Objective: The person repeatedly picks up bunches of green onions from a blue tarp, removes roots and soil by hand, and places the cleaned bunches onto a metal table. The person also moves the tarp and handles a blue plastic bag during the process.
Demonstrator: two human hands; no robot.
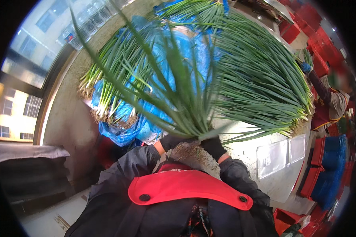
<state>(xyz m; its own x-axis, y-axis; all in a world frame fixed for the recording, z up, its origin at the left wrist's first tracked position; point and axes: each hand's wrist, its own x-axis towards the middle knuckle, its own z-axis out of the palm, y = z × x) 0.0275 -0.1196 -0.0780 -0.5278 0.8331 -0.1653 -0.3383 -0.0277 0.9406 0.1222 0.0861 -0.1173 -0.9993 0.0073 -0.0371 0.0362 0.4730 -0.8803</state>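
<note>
Between my two black-gloved hands stands a bunch of green onions, its blurred leaves fanning up and away from me. My left hand is closed about the lower left of the bunch. On the right side, my right hand grips the same bunch low down. Roots and dirt show beneath and between the hands. A large pile of green onions lies to the right, roots facing right. Smaller bunches rest on blue plastic sheeting to the left, their roots towards me.
Clear plastic sleeves lie on the pale tabletop at right. Water bottles stand by the window at upper left. A person wearing a blue glove works beyond the pile. Red crates line the right side.
</note>
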